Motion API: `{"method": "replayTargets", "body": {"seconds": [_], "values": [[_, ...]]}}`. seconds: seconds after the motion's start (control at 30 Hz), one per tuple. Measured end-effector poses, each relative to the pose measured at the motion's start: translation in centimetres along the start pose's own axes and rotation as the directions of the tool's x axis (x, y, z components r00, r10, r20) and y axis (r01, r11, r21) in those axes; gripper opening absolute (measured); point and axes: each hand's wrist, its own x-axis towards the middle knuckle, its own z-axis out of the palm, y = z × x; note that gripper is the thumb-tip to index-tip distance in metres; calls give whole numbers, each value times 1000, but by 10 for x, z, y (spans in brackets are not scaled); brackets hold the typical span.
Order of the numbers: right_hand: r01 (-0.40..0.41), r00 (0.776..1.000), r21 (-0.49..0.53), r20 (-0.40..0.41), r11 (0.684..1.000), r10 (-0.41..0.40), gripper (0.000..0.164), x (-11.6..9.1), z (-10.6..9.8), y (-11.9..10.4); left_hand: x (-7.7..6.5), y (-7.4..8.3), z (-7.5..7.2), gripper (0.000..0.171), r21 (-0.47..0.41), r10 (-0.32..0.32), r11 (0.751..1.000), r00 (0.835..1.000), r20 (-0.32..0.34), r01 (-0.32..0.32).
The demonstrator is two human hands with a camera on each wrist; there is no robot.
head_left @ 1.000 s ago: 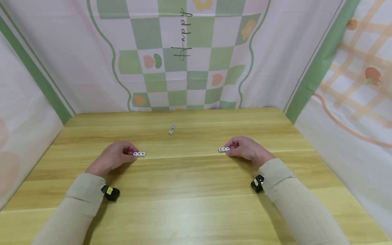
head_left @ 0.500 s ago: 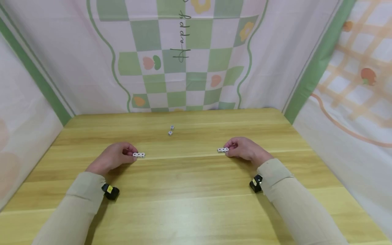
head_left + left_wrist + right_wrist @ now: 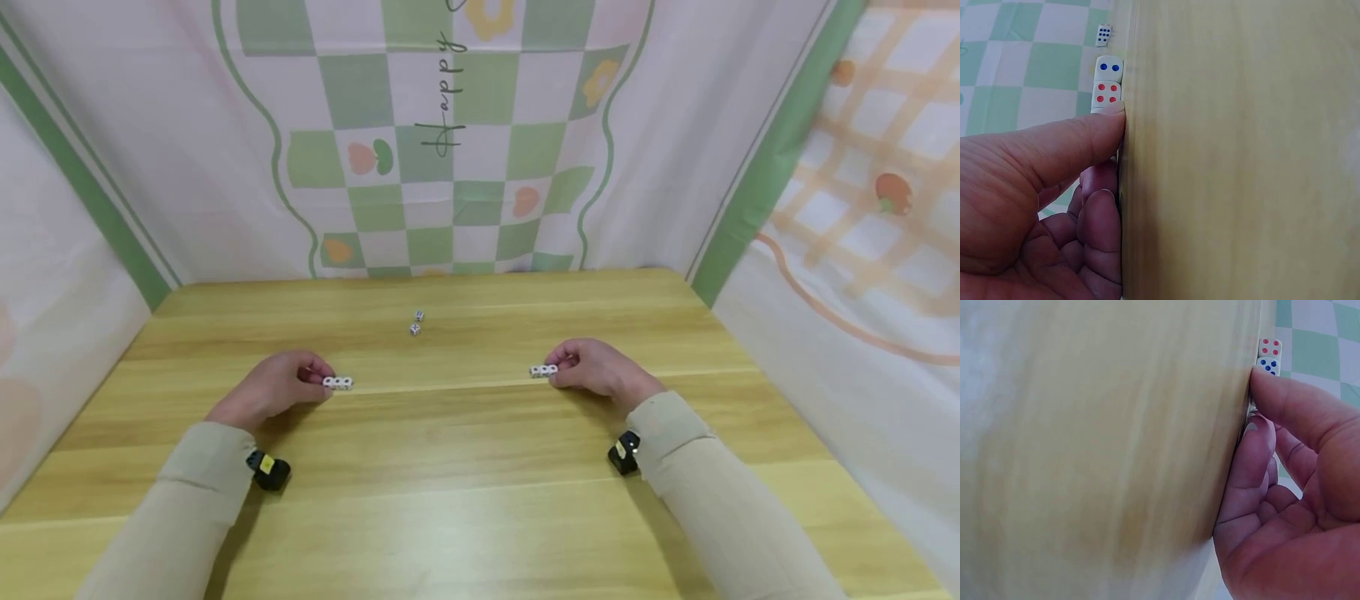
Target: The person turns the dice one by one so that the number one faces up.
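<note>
On the left of the table, a row of three white dice [image 3: 338, 383] lies flat, one-dot faces up. My left hand [image 3: 273, 387] pinches its outer end between thumb and fingers. In the left wrist view, a die with two blue dots [image 3: 1109, 69] and one with four red dots [image 3: 1106, 92] stick out past the thumb. A matching row of three dice [image 3: 538, 371] lies to the right, and my right hand [image 3: 596, 368] pinches its outer end. The right wrist view shows a red-dotted die [image 3: 1270, 347] beyond a blue-dotted die [image 3: 1266, 365]; the thumb hides the rest.
Two loose dice, a farther die [image 3: 419, 316] and a nearer die [image 3: 415, 330], sit towards the back between the hands. The wooden table [image 3: 450, 467] ends at a patterned cloth backdrop [image 3: 480, 150]. A black wrist camera [image 3: 270, 472] hangs under the left sleeve.
The head view has shifted slightly, so everything appears a little lower and further left. Hands and dice show no visible movement on the table.
</note>
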Motion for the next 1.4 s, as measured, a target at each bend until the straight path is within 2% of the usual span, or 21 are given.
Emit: {"method": "replayTargets", "body": {"seconds": [0.2,0.33,0.6,0.73,0.87,0.97,1.07,1.23,1.4], "values": [[19,1000,2,1,1000,-19,29,-2,-1,1,1,2,1,19,-5,4,1000,1000,-3,-4],[43,999,39,18,998,-44,33,-5,-3,2,1,4,1,18,-8,6,1000,1000,-3,-6],[20,999,138,36,990,-25,40,-10,-6,4,2,4,1,18,-12,-4,1000,1000,0,4],[14,1000,114,14,993,-15,47,-15,-8,4,1,4,0,18,-10,-5,1000,1000,-1,5],[-29,999,42,-14,999,30,52,-23,-10,5,1,3,0,18,-14,-3,1000,1000,-1,3],[-59,998,8,-26,998,60,49,-30,-9,4,2,2,-1,19,-16,-2,1000,1000,-1,2],[-62,998,21,-12,998,62,43,-36,-6,4,2,1,-2,18,-15,-8,1000,1000,-6,8],[-13,999,53,34,999,11,35,-44,4,1,1,0,-2,19,-23,-3,1000,1000,-1,3],[55,997,7,61,998,-55,33,-48,17,-11,0,1,-1,19,-22,0,1000,1000,1,0]]}}
